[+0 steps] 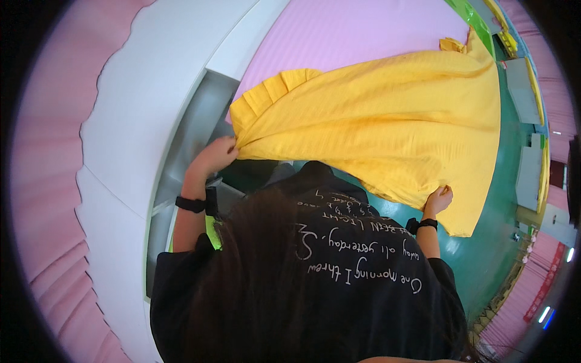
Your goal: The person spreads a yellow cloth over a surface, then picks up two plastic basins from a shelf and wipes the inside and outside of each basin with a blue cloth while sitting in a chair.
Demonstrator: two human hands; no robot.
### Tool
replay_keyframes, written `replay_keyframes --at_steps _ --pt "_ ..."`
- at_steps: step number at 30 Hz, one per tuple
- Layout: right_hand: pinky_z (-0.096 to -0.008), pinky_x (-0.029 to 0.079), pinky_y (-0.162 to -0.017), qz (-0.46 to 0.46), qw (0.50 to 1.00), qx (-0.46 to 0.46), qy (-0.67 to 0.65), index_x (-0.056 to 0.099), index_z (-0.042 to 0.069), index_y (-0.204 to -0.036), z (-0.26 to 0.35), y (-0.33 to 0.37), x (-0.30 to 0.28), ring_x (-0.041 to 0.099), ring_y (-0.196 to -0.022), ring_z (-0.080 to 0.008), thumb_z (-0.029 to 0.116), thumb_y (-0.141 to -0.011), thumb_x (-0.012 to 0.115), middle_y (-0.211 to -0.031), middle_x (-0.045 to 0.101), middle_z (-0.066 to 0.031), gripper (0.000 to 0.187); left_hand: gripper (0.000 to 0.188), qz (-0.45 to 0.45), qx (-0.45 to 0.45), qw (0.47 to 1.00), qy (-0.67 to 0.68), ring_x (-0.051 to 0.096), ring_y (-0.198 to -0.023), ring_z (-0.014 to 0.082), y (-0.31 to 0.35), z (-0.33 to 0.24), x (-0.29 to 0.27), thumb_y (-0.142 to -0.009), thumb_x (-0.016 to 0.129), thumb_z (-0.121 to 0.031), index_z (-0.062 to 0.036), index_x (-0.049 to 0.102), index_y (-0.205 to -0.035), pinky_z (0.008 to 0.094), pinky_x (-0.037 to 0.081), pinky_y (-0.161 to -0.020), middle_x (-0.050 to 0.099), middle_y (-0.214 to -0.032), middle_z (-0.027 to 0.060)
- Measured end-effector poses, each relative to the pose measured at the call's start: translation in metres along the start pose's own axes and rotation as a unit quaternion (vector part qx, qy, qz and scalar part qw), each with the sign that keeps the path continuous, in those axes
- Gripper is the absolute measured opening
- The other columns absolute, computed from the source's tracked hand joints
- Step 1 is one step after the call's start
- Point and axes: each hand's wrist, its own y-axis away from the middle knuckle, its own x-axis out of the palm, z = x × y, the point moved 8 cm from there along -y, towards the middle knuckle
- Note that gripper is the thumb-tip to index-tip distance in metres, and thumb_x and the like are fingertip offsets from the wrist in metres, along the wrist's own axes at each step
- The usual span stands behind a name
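Observation:
A large yellow cloth [369, 115] with a pleated ruffle along its far left edge spreads across in front of me. My left hand [219, 155] pinches its left corner, fingers closed on the fabric. Farther right and nearer to me, my right hand [438, 201] is closed on the cloth close to its lower right corner. Between the two hands the near edge sags in soft folds. Under the far part of the cloth lies a pink striped sheet [357, 30]; the yellow cloth's near right part hangs off it over the floor.
On the left stands a white cabinet [142, 115] with open grey compartments [196, 115] beside my left forearm. Pink curtains [45, 181] hang past it. Green floor [478, 266] shows at right, and white furniture with yellow edges [524, 91] lines the far right.

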Motion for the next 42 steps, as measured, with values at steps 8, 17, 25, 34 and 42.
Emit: replay_keyframes --at_steps 8,17,25,34,42 --pt "-0.0401 0.042 -0.087 0.012 1.000 0.008 0.028 0.056 -0.004 -0.106 -0.009 0.001 0.004 0.052 -0.101 -0.0336 0.017 -0.083 0.050 -0.108 0.056 -0.0200 0.031 0.030 -0.376 0.058 0.923 0.059 0.052 -0.092 0.0291 -0.023 -0.019 -0.097 -0.080 0.062 -0.025 -0.0014 0.056 -0.097 0.0369 0.042 -0.081 0.055 -0.094 0.0133" --pt "-0.0407 0.042 -0.085 -0.002 1.000 0.004 0.014 0.057 -0.005 -0.103 -0.010 0.000 0.002 0.053 -0.099 -0.0345 0.016 -0.083 0.049 -0.105 0.057 -0.0208 0.030 0.049 -0.182 0.031 0.965 -0.188 0.048 -0.102 0.0307 -0.048 -0.089 -0.044 -0.073 0.067 -0.042 0.0008 0.060 -0.096 0.0432 0.039 -0.084 0.054 -0.101 0.0149" --pt "-0.0398 0.042 -0.086 0.000 1.000 0.007 -0.012 0.056 -0.005 -0.105 -0.013 0.000 0.005 0.053 -0.099 -0.0343 0.015 -0.083 0.050 -0.106 0.057 -0.0209 0.030 0.034 -0.179 0.112 0.639 0.739 0.060 -0.094 0.0178 -0.009 -0.088 -0.155 -0.094 0.044 -0.026 -0.0007 0.050 -0.116 0.0307 0.049 -0.082 0.060 -0.107 0.0097" --pt "-0.0390 0.043 -0.086 -0.008 0.998 0.020 -0.058 0.055 -0.006 -0.106 -0.010 0.000 0.002 0.054 -0.100 -0.0337 0.015 -0.083 0.050 -0.105 0.057 -0.0215 0.031 0.044 -0.121 -0.140 0.782 0.595 0.057 -0.101 0.0179 -0.039 0.042 -0.047 -0.093 0.046 -0.035 -0.0012 0.046 -0.121 0.0307 0.046 -0.087 0.056 -0.115 0.0096" --pt "-0.0409 0.045 -0.082 0.004 1.000 0.006 0.009 0.056 -0.006 -0.103 -0.007 0.002 0.005 0.055 -0.095 -0.0354 0.016 -0.083 0.050 -0.102 0.058 -0.0225 0.031 0.051 0.069 -0.057 0.792 0.604 0.052 -0.108 0.0158 -0.013 0.007 -0.040 -0.088 0.057 -0.032 0.0008 0.044 -0.125 0.0292 0.041 -0.093 0.054 -0.120 0.0072"
